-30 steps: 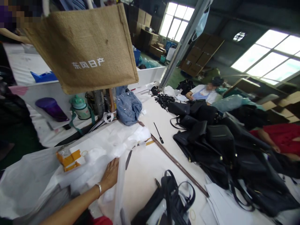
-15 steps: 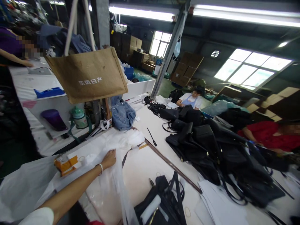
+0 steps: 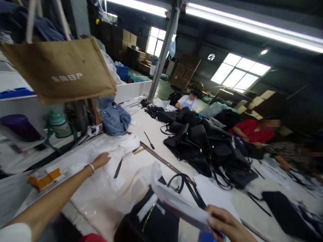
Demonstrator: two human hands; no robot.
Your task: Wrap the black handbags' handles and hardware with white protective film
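Observation:
My right hand (image 3: pixel 227 223) grips the gathered edge of a thin, clear plastic bag (image 3: pixel 180 200), which trails to the left over a black handbag (image 3: pixel 156 218). The handbag has a gold zip and white wrapping on its upper part. On the left, my left hand (image 3: pixel 101 160), with a bracelet at the wrist, rests on a pile of thin white plastic (image 3: pixel 118 143). Its fingers look stretched out, though slightly blurred. An orange packet (image 3: pixel 47 178) lies beside my left forearm.
A heap of black bags (image 3: pixel 202 141) covers the table's far right. A brown strip (image 3: pixel 164 159) and a black strap (image 3: pixel 148 140) lie mid-table. A denim bundle (image 3: pixel 115 119) and hanging tan bag (image 3: pixel 65 74) stand left. A person in red (image 3: pixel 257 131) works across the table.
My right hand has come into view at the lower right, drawing the plastic bag rightward over the handbag. My left hand stays on the plastic pile. The view has swung right.

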